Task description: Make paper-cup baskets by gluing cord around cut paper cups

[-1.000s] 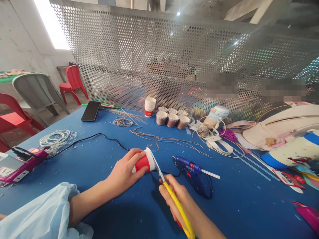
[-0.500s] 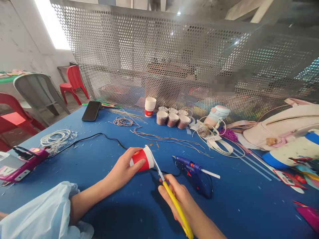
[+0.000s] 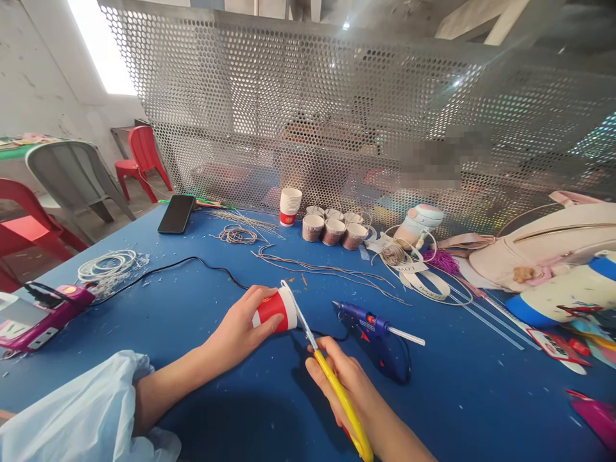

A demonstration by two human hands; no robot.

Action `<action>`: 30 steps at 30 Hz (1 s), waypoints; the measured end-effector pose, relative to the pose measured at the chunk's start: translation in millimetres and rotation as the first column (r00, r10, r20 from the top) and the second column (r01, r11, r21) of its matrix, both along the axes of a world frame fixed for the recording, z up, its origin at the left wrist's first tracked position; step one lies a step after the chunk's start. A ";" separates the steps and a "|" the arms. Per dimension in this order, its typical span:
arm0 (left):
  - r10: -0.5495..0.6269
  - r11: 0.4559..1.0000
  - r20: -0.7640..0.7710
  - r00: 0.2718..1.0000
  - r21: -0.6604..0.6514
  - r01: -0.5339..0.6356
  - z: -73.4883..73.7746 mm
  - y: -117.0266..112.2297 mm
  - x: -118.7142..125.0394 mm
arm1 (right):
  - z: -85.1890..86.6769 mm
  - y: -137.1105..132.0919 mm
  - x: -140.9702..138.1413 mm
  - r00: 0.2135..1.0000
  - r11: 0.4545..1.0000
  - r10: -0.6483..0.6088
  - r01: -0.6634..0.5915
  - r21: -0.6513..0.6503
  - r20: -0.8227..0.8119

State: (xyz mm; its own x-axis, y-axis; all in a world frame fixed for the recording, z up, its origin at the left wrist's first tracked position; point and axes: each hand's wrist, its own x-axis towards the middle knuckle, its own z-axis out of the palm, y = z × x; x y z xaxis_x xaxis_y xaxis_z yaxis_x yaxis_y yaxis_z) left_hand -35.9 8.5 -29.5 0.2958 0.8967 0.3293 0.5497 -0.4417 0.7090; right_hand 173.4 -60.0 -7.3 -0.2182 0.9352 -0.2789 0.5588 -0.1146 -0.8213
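Observation:
In the head view, my left hand [image 3: 240,327] is wrapped round a red paper cup [image 3: 285,312] with a white rim, tipped on its side so its mouth faces right. My right hand [image 3: 344,378] grips yellow-handled scissors [image 3: 339,388]. Their metal blades lie along the cup's rim, and a thin white strip curls up at the rim's top. I cannot make out how deep the blades cut. Right of the cup, a blue glue gun [image 3: 366,321] with a clear glue stick in its back rests on the table.
Beyond my hands stand a stack of paper cups [image 3: 290,206] and several twine-wrapped cups [image 3: 333,231]. Twine strands [image 3: 327,269] cross the blue table [image 3: 192,308]. A phone [image 3: 176,214] and purple power strip [image 3: 52,321] lie left; a pink bag [image 3: 543,237] sits right.
Almost nothing differs. My left hand and the cup have shifted very slightly; the scissors stay at the cup's rim.

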 end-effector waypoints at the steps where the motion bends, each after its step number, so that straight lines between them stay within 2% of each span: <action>1: -0.011 1.000 -0.005 1.000 0.006 0.011 -0.5 -0.1 -0.2 | -0.7 0.1 0.6 1.000 1.000 0.003 -0.003 0.006 -0.003; 7: -0.040 0.999 -0.006 0.999 0.021 0.040 -0.2 -1.5 0.7 | 2.0 -0.7 0.3 1.000 1.000 -0.001 0.001 -0.001 -0.029; 13: -0.058 0.998 -0.001 0.998 -0.017 0.058 -0.5 -1.0 0.3 | 10.1 -1.8 -2.0 1.000 0.996 -0.026 0.025 -0.084 -0.011; 21: -0.074 0.997 -0.017 0.997 0.027 0.075 -3.0 -1.1 -0.9 | 0.8 1.2 1.5 0.999 0.999 0.003 -0.004 -0.033 -0.032; 30: -0.082 0.995 -0.042 0.996 0.053 0.084 -6.3 -2.3 -0.8 | 9.7 -2.9 -2.1 0.999 0.996 -0.027 0.024 -0.085 -0.036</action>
State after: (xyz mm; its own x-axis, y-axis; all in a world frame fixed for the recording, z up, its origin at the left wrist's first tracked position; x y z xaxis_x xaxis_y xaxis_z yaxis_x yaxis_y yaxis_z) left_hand -36.7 6.2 -35.9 0.3823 0.8494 0.3637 0.5371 -0.5246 0.6606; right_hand 171.3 -62.9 2.4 -0.2062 0.9138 -0.3499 0.5245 -0.1986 -0.8279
